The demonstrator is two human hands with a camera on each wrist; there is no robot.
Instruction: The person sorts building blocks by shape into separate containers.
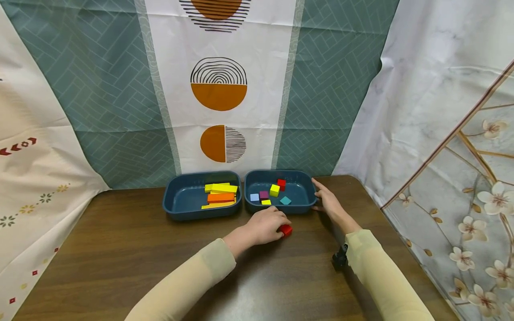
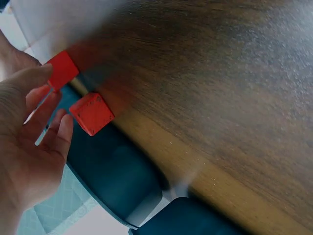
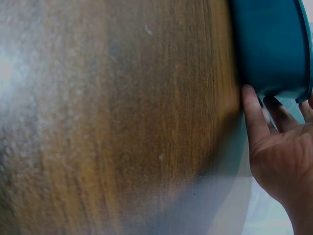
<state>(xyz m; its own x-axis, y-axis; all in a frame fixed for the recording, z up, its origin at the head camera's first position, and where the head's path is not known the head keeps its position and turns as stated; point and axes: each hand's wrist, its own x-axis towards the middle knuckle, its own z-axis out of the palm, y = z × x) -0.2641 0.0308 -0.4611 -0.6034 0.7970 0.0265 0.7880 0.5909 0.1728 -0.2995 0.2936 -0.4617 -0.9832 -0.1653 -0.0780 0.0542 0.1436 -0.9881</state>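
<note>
The left hand (image 1: 267, 225) is low over the table, just in front of the right-hand blue tray (image 1: 312, 196). In the left wrist view, its thumb and fingers pinch a red cube (image 2: 63, 70). A second red cube (image 2: 93, 114) sits on the table by the other fingertips, its face speckled. From the head, the red (image 1: 286, 230) shows only partly past the fingers. With fairly straight fingers, the right hand (image 1: 330, 203) touches the right end of that tray. Inside the tray lie a red cube (image 1: 281, 184), a yellow cube (image 1: 275, 190), a purple cube (image 1: 263, 195) and several others.
Close to its left stands another blue tray (image 1: 170, 209), holding yellow bars (image 1: 224, 188) and an orange bar (image 1: 221, 198). Both trays are near the back edge of the brown wooden table (image 1: 120, 249). Patterned cloths (image 1: 120, 89) hang behind and at the sides.
</note>
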